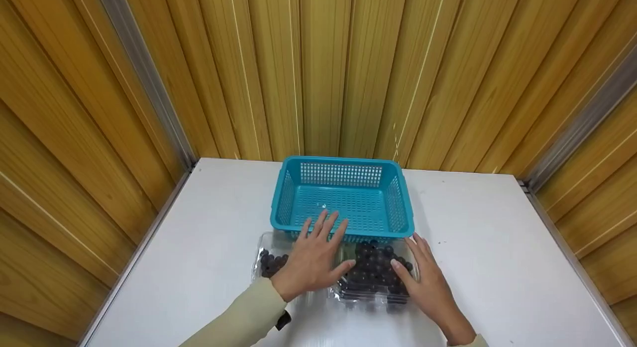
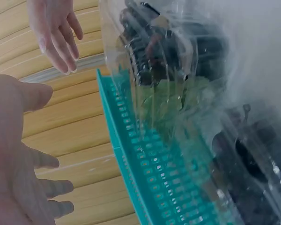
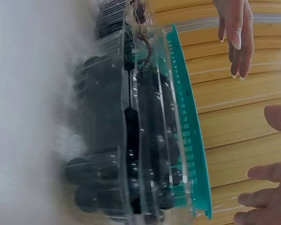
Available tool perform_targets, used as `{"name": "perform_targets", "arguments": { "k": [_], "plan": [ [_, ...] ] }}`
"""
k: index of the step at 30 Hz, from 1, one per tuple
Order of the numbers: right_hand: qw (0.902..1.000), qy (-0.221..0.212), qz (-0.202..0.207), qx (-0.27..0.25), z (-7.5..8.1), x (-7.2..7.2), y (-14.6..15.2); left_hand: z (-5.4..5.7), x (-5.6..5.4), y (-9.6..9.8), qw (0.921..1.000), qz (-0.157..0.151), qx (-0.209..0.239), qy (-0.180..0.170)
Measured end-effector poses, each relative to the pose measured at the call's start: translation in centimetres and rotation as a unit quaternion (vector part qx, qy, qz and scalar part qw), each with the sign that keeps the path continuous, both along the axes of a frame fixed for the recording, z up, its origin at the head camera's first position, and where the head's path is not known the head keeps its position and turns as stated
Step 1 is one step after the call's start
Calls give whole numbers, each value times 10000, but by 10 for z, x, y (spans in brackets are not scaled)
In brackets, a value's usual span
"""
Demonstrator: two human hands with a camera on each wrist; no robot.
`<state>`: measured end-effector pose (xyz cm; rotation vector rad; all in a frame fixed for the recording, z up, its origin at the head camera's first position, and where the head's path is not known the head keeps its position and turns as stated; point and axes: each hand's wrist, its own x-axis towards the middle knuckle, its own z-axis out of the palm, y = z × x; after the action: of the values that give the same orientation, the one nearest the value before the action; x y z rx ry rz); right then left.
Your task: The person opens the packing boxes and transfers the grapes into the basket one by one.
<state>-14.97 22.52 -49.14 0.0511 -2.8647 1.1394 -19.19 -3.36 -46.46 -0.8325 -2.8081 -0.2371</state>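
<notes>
Two clear plastic clamshell boxes of dark grapes lie side by side on the white table, directly in front of a teal plastic basket. My left hand [image 1: 316, 260] is spread palm down over the left box [image 1: 271, 261] and hides much of it. By the right edge of the right box [image 1: 371, 275] is my right hand [image 1: 425, 280], its fingers extended. The wrist views show both hands above the boxes, holding nothing; in the right wrist view a gap separates the right hand [image 3: 269, 187] from the lid [image 3: 154, 122].
The teal basket [image 1: 343, 159] has perforated sides, and its visible floor holds only a small shiny speck. White tabletop [image 1: 214, 227] surrounds it. Yellow wood-look panels [image 1: 323, 73] wall in the back and both sides, with metal strips [image 1: 149, 73] at the corners.
</notes>
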Motion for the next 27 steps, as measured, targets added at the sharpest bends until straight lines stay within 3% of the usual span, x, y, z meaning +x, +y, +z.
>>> {"name": "perform_targets", "arguments": {
  "k": [8,17,21,27],
  "plan": [
    [9935,-580,-467,-856,-13,5,11,-13,3,13,9987,-466,-166,-137],
    [9721,-1063,-847,-1909,-34,11,18,-24,1,24,9934,-1023,-463,-250],
    [9606,-1305,-968,-2254,-41,13,17,-29,0,24,9912,-1146,-451,-486],
    [9475,-1476,-1140,-2596,-46,13,15,-35,-1,26,9885,-1333,-459,-543]
  ]
}}
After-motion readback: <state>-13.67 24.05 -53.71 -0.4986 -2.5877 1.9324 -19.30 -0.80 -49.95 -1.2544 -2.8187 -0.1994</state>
